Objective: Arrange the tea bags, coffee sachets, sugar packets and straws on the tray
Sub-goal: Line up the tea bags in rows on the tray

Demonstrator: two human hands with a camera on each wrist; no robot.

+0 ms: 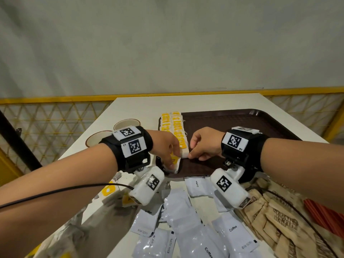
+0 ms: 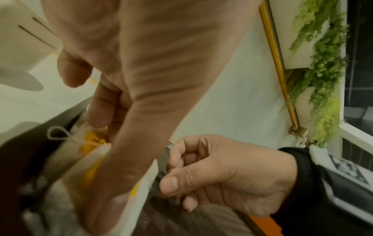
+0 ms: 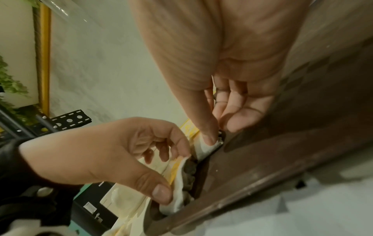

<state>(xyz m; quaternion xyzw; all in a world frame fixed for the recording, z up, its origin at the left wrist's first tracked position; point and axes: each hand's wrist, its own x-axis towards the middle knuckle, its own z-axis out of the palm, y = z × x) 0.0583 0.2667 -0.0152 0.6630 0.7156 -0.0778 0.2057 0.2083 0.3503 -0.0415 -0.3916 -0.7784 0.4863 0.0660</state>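
Tea bags [image 1: 175, 131], soft white paper, both hands pinching them, textured brown tray [image 1: 242, 125].

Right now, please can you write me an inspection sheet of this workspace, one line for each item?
Surface: white table carrying a brown tray.
Job's things: tea bags in two rows along the tray's left edge; coffee sachets and sugar packets loose on the table nearer the person; red straws at the right edge.
Clutter: two cups left of the tray.
Grippers: left hand pinches the nearest tea bag; right hand pinches the next one in the row.
Cables: black cable crosses the left forearm; another runs over the sugar packets.
Surroundings: grey wall, yellow mesh railing.
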